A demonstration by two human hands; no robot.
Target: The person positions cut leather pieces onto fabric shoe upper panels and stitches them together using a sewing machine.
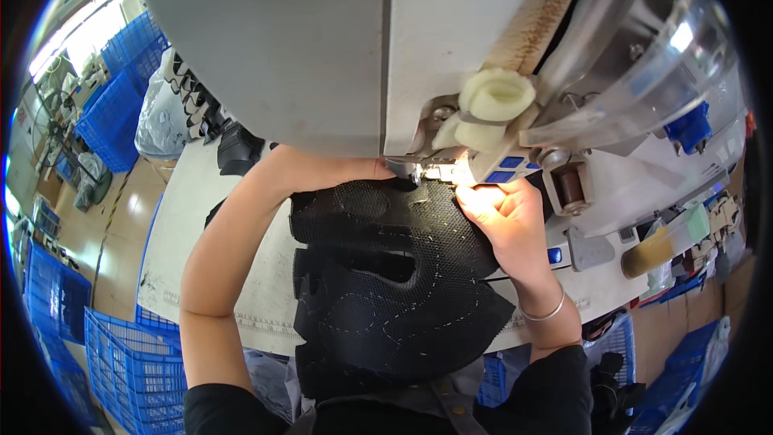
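A large black mesh fabric piece (435,274) with white stitch lines and a slot-shaped opening lies over the front of the table and hangs toward my body. Its far edge is under the lit needle area of a sewing machine (322,40). My right hand (513,213), with a bangle at the wrist, is closed on the fabric's far right edge, thumb and curled fingers beside the presser foot (416,176). From the left, my left hand (338,171) reaches along the far edge of the fabric to the presser foot; the machine head hides its fingers.
White table (262,290) with a ruler strip along its front edge. A thread bobbin (570,185) and a clear plastic guard (644,89) sit on the right of the machine. Black cut parts (239,149) lie at the far left. Blue crates (133,370) stand on the floor around.
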